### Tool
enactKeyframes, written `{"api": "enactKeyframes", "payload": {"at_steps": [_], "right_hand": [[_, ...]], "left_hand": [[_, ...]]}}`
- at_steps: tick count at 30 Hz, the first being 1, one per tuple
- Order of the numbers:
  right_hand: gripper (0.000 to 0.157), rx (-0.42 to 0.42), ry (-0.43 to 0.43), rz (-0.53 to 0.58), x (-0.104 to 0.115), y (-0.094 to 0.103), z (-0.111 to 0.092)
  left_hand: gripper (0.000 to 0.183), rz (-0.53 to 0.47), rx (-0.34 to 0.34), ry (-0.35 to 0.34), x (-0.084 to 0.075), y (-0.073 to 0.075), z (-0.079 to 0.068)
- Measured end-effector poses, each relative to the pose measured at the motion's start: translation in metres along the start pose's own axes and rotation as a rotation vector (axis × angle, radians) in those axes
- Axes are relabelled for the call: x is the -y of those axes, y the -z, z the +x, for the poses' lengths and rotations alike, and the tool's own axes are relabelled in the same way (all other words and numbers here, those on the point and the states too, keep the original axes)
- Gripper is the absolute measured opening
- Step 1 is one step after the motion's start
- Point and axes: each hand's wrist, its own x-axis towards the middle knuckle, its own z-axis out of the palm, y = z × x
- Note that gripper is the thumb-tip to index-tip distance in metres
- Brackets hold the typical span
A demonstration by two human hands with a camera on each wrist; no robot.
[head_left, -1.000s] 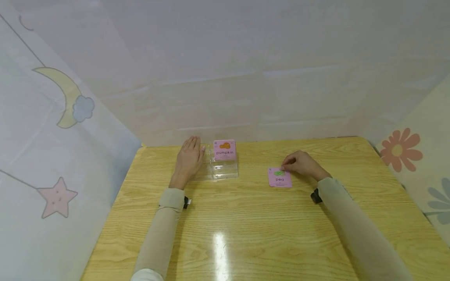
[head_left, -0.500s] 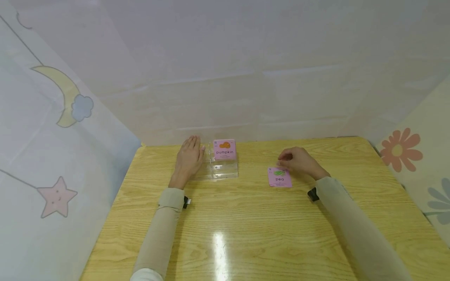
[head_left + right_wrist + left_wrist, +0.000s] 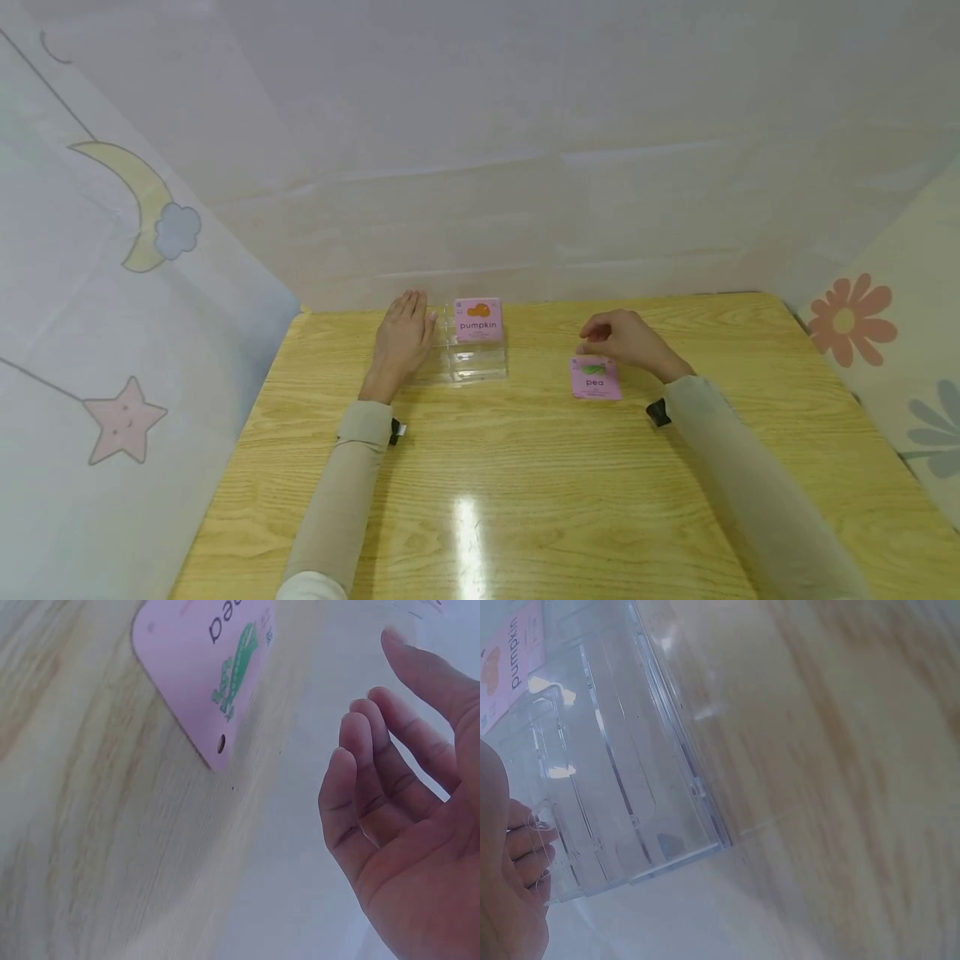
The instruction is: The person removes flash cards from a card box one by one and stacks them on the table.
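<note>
A clear plastic rack (image 3: 480, 360) with stepped tiers stands at the back of the table. On its upper right part sits a pink "pumpkin" card (image 3: 478, 321). My left hand (image 3: 401, 342) rests over the rack's left side, fingers extended toward the wall; in the left wrist view its fingertips (image 3: 532, 859) meet the plastic edge. To the right, a pink "pea" card (image 3: 595, 379) lies on the wood. My right hand (image 3: 626, 340) hovers just beyond that card, its fingers loosely bent. The right wrist view shows a gap between these fingers (image 3: 356, 739) and the card.
The wooden table (image 3: 555, 500) ends against a pale cloth backdrop (image 3: 480, 208) just behind the rack. Side panels carry printed figures, a moon (image 3: 142, 204) on the left and a flower (image 3: 851, 321) on the right.
My right hand has let go of the "pea" card's upper right corner and shifted left and slightly away from me. The left hand and the "pumpkin" card have stayed in place.
</note>
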Motion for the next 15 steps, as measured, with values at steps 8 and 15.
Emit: {"api": "enactKeyframes", "payload": {"at_steps": [8,15], "right_hand": [[0.035,-0.009,0.023,-0.006,0.011,0.000,-0.002],[0.032,-0.026,0.026,-0.011,0.021,0.000,0.000]], "left_hand": [[0.063,0.003,-0.005,-0.001,0.000,-0.001,-0.001],[0.062,0.009,0.002,-0.003,0.000,0.001,0.000]]}}
